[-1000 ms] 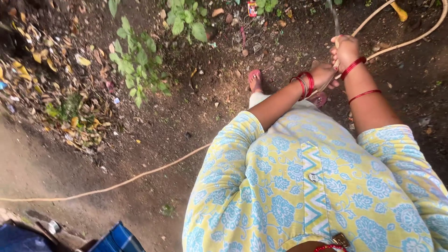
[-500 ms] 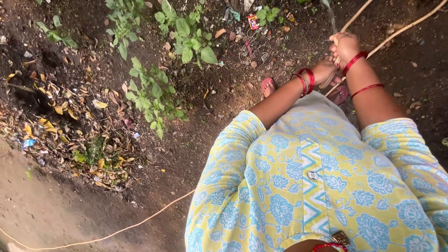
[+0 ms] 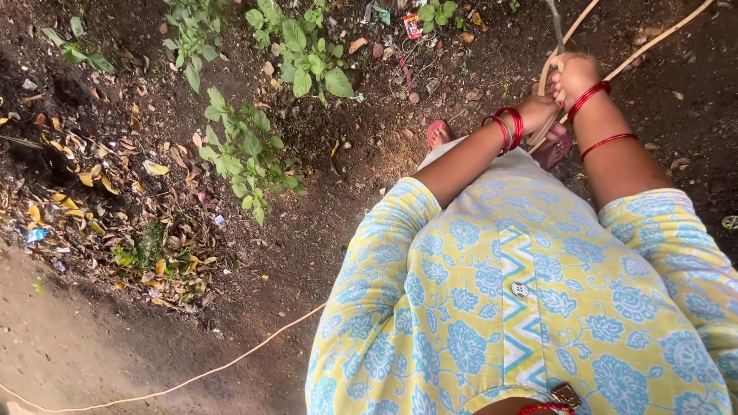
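Head view has me looking down past a yellow-and-blue floral tunic (image 3: 507, 307) to both hands at the upper right of the frame. My right hand (image 3: 575, 74) is closed around the tan hose (image 3: 661, 34) near its spout end; my left hand (image 3: 538, 115) grips it just below, nearer my body. The hose's long axis runs from my left hand up past the right, and a thin water stream (image 3: 556, 27) leaves toward the top edge. Green plants (image 3: 307, 61) lie well apart, toward the upper left.
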